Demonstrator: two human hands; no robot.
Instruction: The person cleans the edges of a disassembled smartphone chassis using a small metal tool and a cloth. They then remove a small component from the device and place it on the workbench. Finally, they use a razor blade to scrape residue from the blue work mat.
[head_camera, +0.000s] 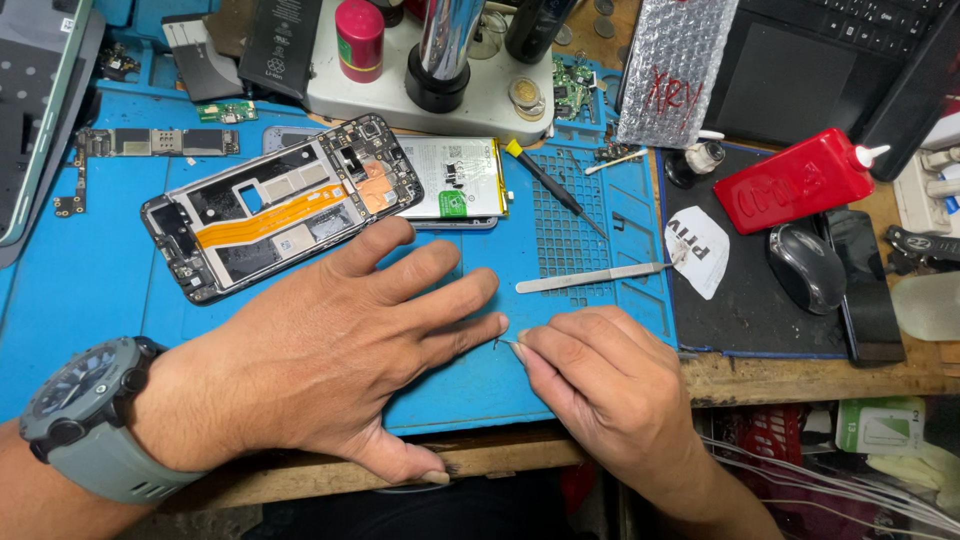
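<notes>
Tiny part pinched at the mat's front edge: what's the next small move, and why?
Probably carry the tiny part up to the open phone frame: the right hand pinches it against the left hand fingertips, and the tweezers lie unused nearby.

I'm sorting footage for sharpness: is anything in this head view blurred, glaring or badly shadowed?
Head view: evenly lit and mostly sharp; the opened phone frame is crisp, the chrome post shows bright glare, the tiny part pinched between left hand and right hand is too small to resolve, and only soft shadows fall on the blue mat.
</notes>
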